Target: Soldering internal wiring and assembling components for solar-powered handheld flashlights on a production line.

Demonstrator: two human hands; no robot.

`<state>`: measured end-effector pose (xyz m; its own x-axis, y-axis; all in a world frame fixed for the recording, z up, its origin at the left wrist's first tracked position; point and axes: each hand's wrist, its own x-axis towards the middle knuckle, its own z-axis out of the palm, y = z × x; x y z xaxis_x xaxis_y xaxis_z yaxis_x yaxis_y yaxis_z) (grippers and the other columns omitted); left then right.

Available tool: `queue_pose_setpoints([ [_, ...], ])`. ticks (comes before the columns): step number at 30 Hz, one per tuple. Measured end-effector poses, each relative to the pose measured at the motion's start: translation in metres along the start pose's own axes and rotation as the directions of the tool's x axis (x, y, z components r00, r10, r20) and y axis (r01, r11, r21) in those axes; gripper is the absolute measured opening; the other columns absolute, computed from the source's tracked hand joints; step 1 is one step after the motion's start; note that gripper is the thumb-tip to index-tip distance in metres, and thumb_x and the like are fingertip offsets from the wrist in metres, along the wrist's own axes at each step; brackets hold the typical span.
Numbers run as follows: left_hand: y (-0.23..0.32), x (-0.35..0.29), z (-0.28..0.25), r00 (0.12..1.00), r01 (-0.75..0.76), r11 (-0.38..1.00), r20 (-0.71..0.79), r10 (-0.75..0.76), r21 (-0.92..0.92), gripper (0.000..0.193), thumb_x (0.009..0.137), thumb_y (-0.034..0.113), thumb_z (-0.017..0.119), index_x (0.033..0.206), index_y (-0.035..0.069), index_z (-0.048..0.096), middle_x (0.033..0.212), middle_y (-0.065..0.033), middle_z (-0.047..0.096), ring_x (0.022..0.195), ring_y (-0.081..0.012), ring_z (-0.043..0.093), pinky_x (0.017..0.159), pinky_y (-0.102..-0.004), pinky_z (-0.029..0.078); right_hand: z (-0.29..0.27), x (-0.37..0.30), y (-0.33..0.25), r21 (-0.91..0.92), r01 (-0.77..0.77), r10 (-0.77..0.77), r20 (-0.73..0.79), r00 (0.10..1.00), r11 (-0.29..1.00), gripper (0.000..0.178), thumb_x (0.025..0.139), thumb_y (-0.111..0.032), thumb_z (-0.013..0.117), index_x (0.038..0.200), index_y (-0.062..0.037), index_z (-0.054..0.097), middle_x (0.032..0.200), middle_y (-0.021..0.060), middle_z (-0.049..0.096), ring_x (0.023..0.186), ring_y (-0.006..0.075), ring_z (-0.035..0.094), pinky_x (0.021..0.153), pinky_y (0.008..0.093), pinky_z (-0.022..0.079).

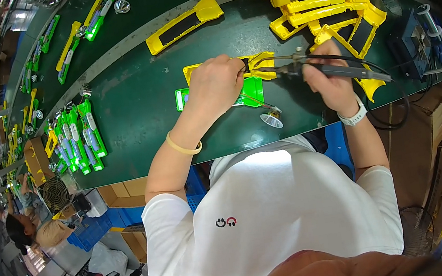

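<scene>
My left hand [218, 84] lies over a yellow plastic housing [267, 74] with a dark panel, thumb and fingers pinched together. What they pinch is hidden. In my right hand [333, 87] is a soldering iron [356, 69] with a dark handle, a thin metal tube alongside and a black cable. Its tip points left, at the right end of the yellow housing. Just nearer to me, partly under my left hand, sits a green housing [254, 90]. A wire runs from it to a shiny reflector cup [272, 119] near the table's front edge.
Yellow housings [321, 6] are piled at the far right, and one lone yellow housing [184, 24] lies beyond my hands. Several green assemblies [77, 139] stand in a row at left. A blue machine [410, 44] occupies the right end. A person [34, 228] is at far left.
</scene>
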<state>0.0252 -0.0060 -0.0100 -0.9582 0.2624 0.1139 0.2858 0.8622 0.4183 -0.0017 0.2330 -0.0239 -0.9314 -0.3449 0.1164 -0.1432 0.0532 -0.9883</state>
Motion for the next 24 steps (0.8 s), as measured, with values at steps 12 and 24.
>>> queue_pose_setpoints([
  [12,0.001,0.001,0.002,0.999,-0.002,1.000,-0.036,0.002,0.004,0.005,0.072,0.008,0.060,0.075,0.005,0.064,0.069,-0.0110,0.057,0.067,-0.0285,0.059,0.060,-0.0382,0.047,0.003,0.020,-0.001,-0.036,-0.087,0.092,0.181,0.979,0.996,0.023,0.079,-0.013,0.064,0.086,-0.0042,0.044,0.076,0.0002,0.044,0.070,0.0075,0.039,0.061,0.0227,0.034],
  [24,0.000,0.000,0.003,0.999,0.002,1.000,-0.053,-0.002,-0.004,0.005,0.072,0.008,0.060,0.075,0.005,0.063,0.069,-0.0116,0.058,0.067,-0.0297,0.059,0.060,-0.0386,0.047,0.001,0.016,-0.013,0.249,-0.044,0.054,-0.030,0.998,0.968,0.021,0.089,-0.013,0.055,0.096,-0.0059,0.036,0.071,0.0074,0.056,0.056,0.0106,0.054,0.047,0.0194,0.041],
])
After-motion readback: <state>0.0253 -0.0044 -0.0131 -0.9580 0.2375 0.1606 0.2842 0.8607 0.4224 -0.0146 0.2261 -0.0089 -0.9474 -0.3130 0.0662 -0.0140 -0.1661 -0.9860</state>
